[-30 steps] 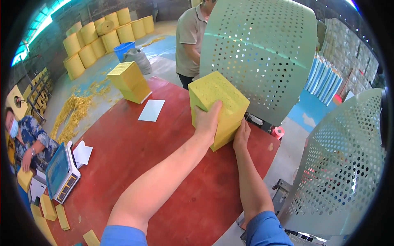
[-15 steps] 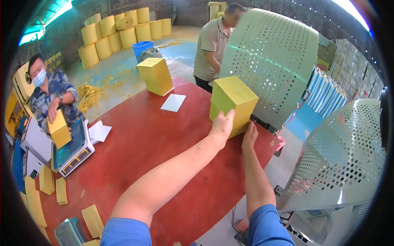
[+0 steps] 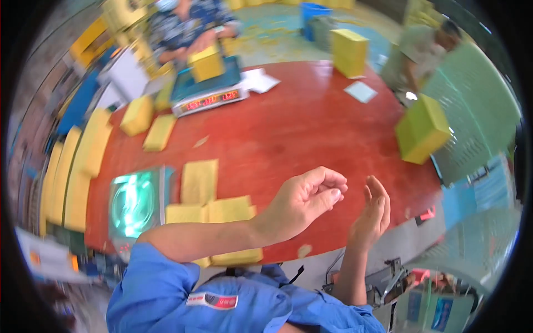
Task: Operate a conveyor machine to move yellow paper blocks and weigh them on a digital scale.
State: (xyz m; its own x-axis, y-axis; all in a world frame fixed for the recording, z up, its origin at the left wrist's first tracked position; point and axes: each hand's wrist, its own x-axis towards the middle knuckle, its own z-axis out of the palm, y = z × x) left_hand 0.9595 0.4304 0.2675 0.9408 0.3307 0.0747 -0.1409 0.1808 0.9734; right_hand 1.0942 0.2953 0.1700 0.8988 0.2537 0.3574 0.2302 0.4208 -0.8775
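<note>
My left hand (image 3: 308,201) hovers over the front right part of the red table (image 3: 288,127), fingers loosely curled and thumb apart, with nothing in it. Just to its right, my right hand (image 3: 373,215) is raised with fingers extended and its palm toward the left, also holding nothing. Beyond both hands, a tall block of stacked yellow paper (image 3: 423,130) stands at the table's right edge, beside a pale green perforated guard (image 3: 472,105). Neither hand touches it. Nearer to my left forearm lie flat stacks of yellow paper (image 3: 230,211) at the front edge.
Across the table a person (image 3: 194,28) holds a yellow paper block (image 3: 206,64) on a digital scale (image 3: 211,97). Another scale (image 3: 136,205) sits front left, near yellow stacks (image 3: 83,161). Farther back stand another yellow block (image 3: 350,53), a white sheet (image 3: 361,91) and a second person (image 3: 416,58).
Both hands have let go of the tall yellow paper block and drawn back toward me. The view has swung left and down. The block stays at the table's right edge.
</note>
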